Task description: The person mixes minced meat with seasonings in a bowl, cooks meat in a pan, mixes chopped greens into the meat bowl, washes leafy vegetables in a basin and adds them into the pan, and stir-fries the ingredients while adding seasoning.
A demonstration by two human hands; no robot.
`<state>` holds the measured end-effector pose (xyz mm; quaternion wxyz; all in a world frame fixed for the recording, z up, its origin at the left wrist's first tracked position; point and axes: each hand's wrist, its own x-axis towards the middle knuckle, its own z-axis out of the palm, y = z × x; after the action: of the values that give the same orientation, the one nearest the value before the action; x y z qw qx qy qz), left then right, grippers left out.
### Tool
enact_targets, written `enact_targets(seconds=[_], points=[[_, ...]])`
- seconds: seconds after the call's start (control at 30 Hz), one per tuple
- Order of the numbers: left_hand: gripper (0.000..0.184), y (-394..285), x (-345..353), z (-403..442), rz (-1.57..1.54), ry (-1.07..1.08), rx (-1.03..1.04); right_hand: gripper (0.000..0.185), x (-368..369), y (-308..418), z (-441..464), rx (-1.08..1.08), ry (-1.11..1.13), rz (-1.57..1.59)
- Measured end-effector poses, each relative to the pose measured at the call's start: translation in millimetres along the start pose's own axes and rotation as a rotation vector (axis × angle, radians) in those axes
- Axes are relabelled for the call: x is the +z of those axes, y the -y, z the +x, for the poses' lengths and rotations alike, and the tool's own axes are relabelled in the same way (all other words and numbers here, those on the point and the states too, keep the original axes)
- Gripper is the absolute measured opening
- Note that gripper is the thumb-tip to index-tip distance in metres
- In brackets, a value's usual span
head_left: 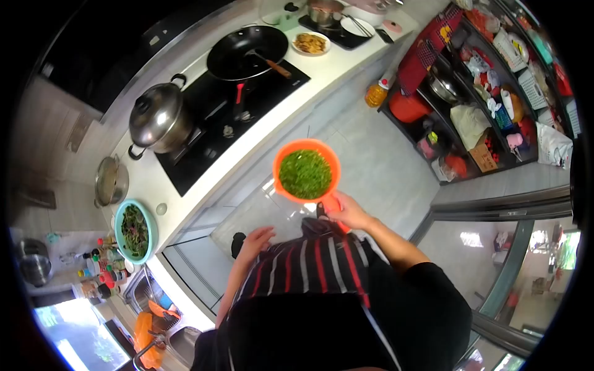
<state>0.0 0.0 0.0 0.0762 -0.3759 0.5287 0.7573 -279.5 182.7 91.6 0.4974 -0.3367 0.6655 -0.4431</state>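
Near black glass cooktop [192, 164], round orange plastic dipper [337, 170] is aligned handle [333, 203] toward striped apron [303, 266], grasped by right hand [349, 213], forearm [393, 240] angled inward; left hand [252, 243] is open.

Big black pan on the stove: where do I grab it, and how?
I'd grip its handle from the counter's front side, because it sticks out from the pan that way. Keep it level, since a wooden-handled spatula rests in it.
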Motion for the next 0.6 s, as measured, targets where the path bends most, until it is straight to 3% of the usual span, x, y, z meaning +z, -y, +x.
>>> enact_targets(seconds=[0.07,0.1,0.17,0.2,0.27,0.43,0.57,0.6], points=[[0.037,-55,99,9,-0.065,0.129,-0.02,0.041,-59,40,-54,0.134,-0.118,-0.045],[0.038,-36,-4,48,0.001,0.07,0.045,0.04,16,-18,57,0.021,-0.099,0.087],[0.042,-18,53,104,-0.116,0.233,0.062,0.039,-5,-72,56,0.112,-0.184,0.183],[0.046,-57,121,130,-0.195,0.321,0.083,0.037,-67,-59,39,0.078,-0.244,0.067],[0.05,-136,110,174,-0.357,0.385,0.088,0.034,-87,-31,110,-0.049,-0.279,0.054],[0.048,-177,190,232,-0.526,0.301,-0.061,0.035,-138,-22,109,0.061,-0.25,0.272],[0.045,-194,178,318,-0.622,0.3,0.038,0.037,-156,-81,198,-0.058,-0.422,-0.153],[0.042,-203,173,338,-0.63,0.28,0.041,0.039,-168,-93,222,-0.069,-0.377,-0.152]])
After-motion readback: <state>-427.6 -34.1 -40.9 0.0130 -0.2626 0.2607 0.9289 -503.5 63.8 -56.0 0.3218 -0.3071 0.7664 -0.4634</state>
